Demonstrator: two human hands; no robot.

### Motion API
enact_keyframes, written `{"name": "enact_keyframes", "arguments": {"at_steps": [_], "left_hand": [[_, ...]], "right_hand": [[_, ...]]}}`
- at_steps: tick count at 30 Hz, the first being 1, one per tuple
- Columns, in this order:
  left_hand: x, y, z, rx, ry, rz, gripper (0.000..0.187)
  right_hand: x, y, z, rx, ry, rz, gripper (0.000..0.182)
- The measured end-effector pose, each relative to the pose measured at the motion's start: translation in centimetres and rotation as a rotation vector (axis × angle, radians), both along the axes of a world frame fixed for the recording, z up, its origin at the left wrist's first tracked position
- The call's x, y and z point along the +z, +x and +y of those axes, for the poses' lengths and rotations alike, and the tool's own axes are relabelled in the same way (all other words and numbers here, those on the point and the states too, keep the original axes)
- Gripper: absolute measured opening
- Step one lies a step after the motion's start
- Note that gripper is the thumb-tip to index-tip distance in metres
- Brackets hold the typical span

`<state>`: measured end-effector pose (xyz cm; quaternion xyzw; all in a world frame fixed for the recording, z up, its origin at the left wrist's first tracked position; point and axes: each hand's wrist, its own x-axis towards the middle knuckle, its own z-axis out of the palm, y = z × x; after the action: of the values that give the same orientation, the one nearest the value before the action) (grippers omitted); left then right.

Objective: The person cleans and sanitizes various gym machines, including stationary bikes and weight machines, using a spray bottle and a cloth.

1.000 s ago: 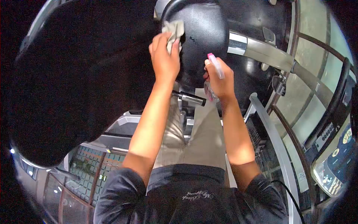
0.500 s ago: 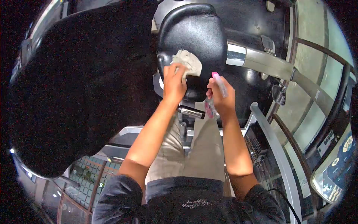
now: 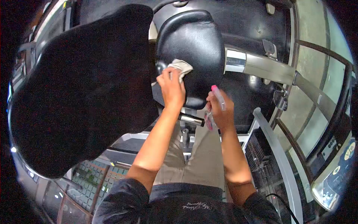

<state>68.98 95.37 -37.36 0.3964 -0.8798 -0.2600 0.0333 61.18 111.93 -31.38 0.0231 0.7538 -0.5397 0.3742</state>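
Open path for you across far face of black seat pad (image 3: 197, 41); large dark pad (image 3: 82, 89) walls off your left, metal beam (image 3: 268, 69) crosses right, chrome-banded handle (image 3: 192, 119) juts at near edge.

white "blank" script (image 3: 196, 206) on dark shirt (image 3: 179, 215), lettering (image 3: 335, 170) on console (image 3: 330, 192) too small

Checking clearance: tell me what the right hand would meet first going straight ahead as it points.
The right hand, gripping a spray bottle, would probably meet the black padded seat first; depth is unclear, so it might pass above.
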Motion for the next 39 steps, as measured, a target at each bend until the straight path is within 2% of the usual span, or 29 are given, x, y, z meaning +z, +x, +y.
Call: {"name": "enact_keyframes", "arguments": {"at_steps": [1,3,5,7,9,11,12,17,20,21,22,23,24,25,26,27,29,31,35,39], "left_hand": [[-0.5,-0.8,-0.7,0.084,-0.027,0.01,0.05],[-3.0,-4.5,-4.2,0.124,-0.251,0.236,0.046],[-3.6,-10.0,-6.6,0.228,-0.289,0.222,0.043],[-4.4,-15.5,-7.4,0.008,-0.25,0.374,0.041],[-6.6,-18.6,-4.7,-0.2,-0.264,0.322,0.04],[-4.0,-17.3,-2.4,-0.261,-0.171,0.429,0.04],[-3.4,-16.3,-2.6,-0.257,-0.141,0.39,0.041],[-2.1,-8.3,-7.3,-0.1,-0.261,-0.037,0.043],[-2.8,-9.7,-7.7,0.085,-0.297,0.11,0.045],[-3.3,-11.7,-7.5,0.131,-0.302,0.135,0.048],[-4.0,-14.2,-7.4,0.162,-0.352,0.229,0.043],[-4.9,-16.4,-7.5,0.052,-0.331,0.363,0.041],[-5.1,-19.1,-6.8,-0.055,-0.347,0.27,0.042],[-5.7,-20.9,-5.9,-0.151,-0.314,0.365,0.04],[-4.9,-22.3,-4.5,-0.144,-0.329,0.365,0.032],[-4.0,-22.4,-3.9,-0.186,-0.241,0.361,0.031],[-3.4,-21.1,-4.8,-0.239,-0.225,0.322,0.03],[-3.6,-17.3,-6.2,-0.262,-0.321,0.218,0.03],[-2.1,-10.4,-9.5,-0.115,-0.323,0.055,0.034],[-3.9,-13.2,-8.9,0.024,-0.324,0.199,0.038]], "right_hand": [[-0.4,-0.1,0.3,0.004,0.003,0.007,0.026],[-1.0,0.4,1.0,0.02,0.017,0.003,0.025],[-0.3,0.0,0.9,0.019,0.025,-0.007,0.027],[0.1,-0.3,1.0,0.038,0.037,-0.007,0.029],[0.1,-0.6,1.1,0.068,0.048,0.009,0.03],[0.2,-0.5,1.4,0.085,0.085,-0.026,0.03],[0.2,-0.8,1.4,0.095,0.099,-0.035,0.031],[0.5,-0.6,1.9,0.059,0.052,-0.076,0.032],[-0.4,-0.4,2.1,0.052,0.03,-0.039,0.033],[-0.6,-0.1,2.4,0.06,0.033,-0.023,0.033],[-0.9,0.1,2.6,0.059,0.035,-0.03,0.032],[-1.2,0.5,2.8,0.057,0.038,-0.034,0.032],[-1.4,0.6,2.9,0.058,0.042,-0.036,0.031],[-1.4,0.5,2.9,0.045,0.031,-0.034,0.031],[-1.2,0.6,2.8,0.034,0.021,-0.038,0.031],[-0.8,0.6,2.6,0.025,0.008,-0.045,0.031],[0.5,-0.2,2.2,0.052,0.038,-0.057,0.033],[0.8,-0.9,1.8,0.068,0.05,-0.057,0.033],[0.0,-0.6,2.3,0.072,0.053,-0.026,0.032],[-0.1,-0.3,2.1,0.06,0.044,-0.042,0.031]]}}
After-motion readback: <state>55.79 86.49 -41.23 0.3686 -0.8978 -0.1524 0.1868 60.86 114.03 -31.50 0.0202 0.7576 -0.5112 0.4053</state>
